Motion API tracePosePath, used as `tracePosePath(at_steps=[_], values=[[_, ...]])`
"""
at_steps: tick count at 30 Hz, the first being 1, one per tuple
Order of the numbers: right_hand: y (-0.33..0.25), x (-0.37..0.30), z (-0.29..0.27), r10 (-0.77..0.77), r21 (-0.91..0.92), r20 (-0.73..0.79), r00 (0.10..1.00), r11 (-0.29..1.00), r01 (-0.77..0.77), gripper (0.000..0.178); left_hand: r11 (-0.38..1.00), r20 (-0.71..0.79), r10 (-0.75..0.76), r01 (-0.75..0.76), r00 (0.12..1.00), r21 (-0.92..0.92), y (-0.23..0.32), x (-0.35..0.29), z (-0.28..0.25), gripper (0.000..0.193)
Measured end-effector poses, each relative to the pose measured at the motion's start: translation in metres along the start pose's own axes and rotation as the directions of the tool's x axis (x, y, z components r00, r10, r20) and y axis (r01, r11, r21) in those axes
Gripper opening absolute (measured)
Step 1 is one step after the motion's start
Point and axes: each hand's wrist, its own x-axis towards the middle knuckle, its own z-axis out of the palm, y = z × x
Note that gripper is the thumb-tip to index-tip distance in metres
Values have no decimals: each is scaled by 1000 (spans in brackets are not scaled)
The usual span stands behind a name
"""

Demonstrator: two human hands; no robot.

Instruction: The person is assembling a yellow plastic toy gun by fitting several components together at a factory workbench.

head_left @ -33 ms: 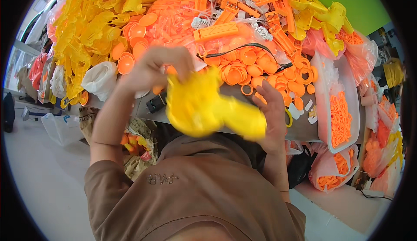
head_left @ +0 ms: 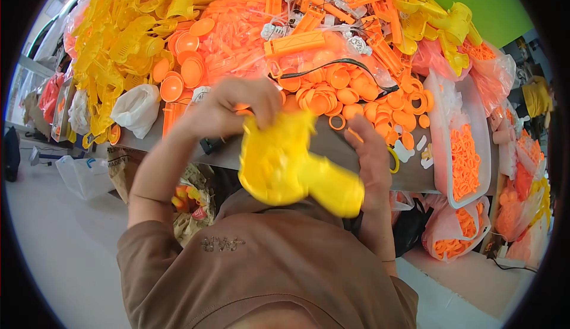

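A hollow yellow plastic shell (head_left: 273, 169), rounded at one end with a stubby handle, hangs tilted in front of my chest, blurred by motion. Fingers of my left hand (head_left: 246, 106) pinch the upper rim of its round part. My right hand (head_left: 373, 161) is raised beside the handle, its fingers stretched upward and apart; the handle's end overlaps or brushes the palm edge, and I cannot tell whether they touch. Behind the shell lie orange round caps (head_left: 320, 99) on the grey table (head_left: 332, 145).
Yellow shells (head_left: 130, 38) heap high at the back left. Orange housings (head_left: 295, 43) with white motor units and wires lie centre back. A clear bin (head_left: 439, 169) of orange rings (head_left: 466, 163) stands right. A white bag (head_left: 136, 109) sits left, and a dark cable (head_left: 338, 62) crosses the caps.
The yellow shell and my left hand have moved down, nearer my body, and slightly right. The right hand has barely moved. An orange part beside my left forearm now shows.
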Motion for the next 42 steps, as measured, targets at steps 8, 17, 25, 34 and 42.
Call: tracePosePath(at_steps=[8, 17, 25, 34, 42], values=[[-13, -24, 3, -324, -437, 387, 863, 760, 481, 30, 993, -108, 116, -114, 987, 26, -46, 17, 71, 18], [43, -39, 29, -46, -807, 215, 976, 554, 204, 38, 530, -448, 144, 314, 882, 788, -79, 32, -11, 40], [26, -25, 13, 100, -788, 280, 955, 591, 169, 46, 173, -302, -85, 312, 950, 934, -100, 69, -35, 51], [-7, 37, -17, 68, -503, 134, 989, 864, 9, 26, 963, -614, -138, 250, 777, 100, -64, 60, -94, 43], [18, 163, 24, -70, -424, 203, 977, 893, 152, 43, 980, -795, -181, 175, 578, -96, -40, 82, -89, 37]])
